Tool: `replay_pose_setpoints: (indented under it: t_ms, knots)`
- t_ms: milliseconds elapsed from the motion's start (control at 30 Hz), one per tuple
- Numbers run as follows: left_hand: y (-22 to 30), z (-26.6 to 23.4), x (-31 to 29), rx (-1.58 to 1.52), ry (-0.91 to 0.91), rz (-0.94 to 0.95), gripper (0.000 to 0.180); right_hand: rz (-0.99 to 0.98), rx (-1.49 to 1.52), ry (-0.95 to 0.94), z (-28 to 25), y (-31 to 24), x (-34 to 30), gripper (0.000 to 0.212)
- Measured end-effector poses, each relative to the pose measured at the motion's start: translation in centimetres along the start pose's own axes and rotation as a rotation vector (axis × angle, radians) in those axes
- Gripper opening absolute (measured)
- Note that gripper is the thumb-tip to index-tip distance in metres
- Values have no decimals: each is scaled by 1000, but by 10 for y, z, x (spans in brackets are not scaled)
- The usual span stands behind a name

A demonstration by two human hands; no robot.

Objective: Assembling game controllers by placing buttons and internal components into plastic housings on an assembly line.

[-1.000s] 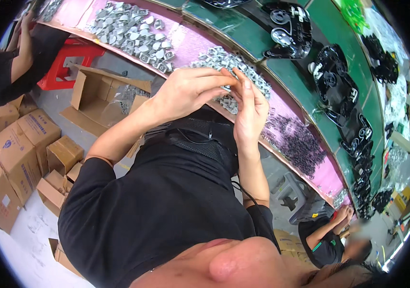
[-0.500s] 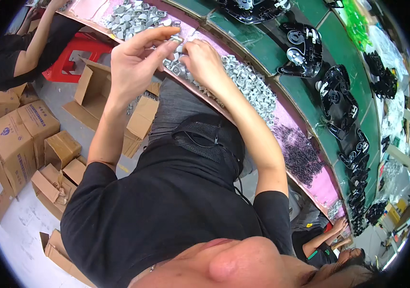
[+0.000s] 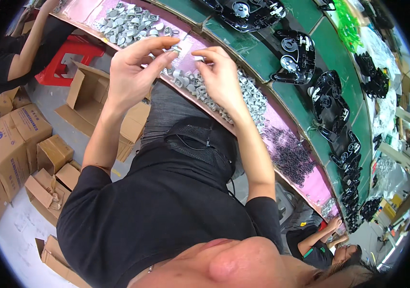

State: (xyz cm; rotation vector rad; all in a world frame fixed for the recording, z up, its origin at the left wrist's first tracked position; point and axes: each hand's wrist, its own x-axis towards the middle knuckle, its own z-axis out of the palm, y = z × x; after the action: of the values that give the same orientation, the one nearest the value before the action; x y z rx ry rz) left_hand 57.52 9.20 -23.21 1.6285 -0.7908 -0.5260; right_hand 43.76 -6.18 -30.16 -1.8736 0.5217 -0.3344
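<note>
My left hand point(image 3: 137, 72) is closed, pinching a small grey plastic part point(image 3: 176, 49) between thumb and fingertips above the pink work surface point(image 3: 277, 106). To its right, my right hand point(image 3: 222, 77) also pinches, with a small white piece point(image 3: 198, 58) showing at its fingertips. A gap separates the two hands. Beyond the left hand lies a heap of grey plastic parts point(image 3: 127, 23) with rounded tabs. Another heap of small grey parts point(image 3: 253, 98) spreads beside and under my right hand. Farther right is a pile of tiny dark parts point(image 3: 291, 158).
A green conveyor point(image 3: 253, 53) runs past the pink surface, carrying black plastic housings point(image 3: 297, 56). An open cardboard box point(image 3: 87, 93) stands left of my legs, near a red stool point(image 3: 66, 65) and stacked cartons point(image 3: 15, 139). Other people point(image 3: 318, 245) work at both ends.
My right hand has moved right, away from my left hand, and a white piece now shows at its fingertips. The left hand keeps its pinch on the grey part. The whole view has shifted slightly.
</note>
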Motion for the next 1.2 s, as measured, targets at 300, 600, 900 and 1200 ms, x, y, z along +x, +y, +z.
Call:
replay_pose_setpoints:
  t_ms: [300,600,900,1200]
  knots:
    - [10,39,-6,146,-546,222,24,397,1177,206,-30,-3,-52,34]
    - [2,54,-6,236,-599,243,24,305,1283,332,-15,2,-60,29]
    - [0,50,-5,175,-522,215,25,239,1303,261,-19,0,-60,24]
    - [-5,49,-5,243,-482,281,24,215,1266,288,-9,-13,-58,27]
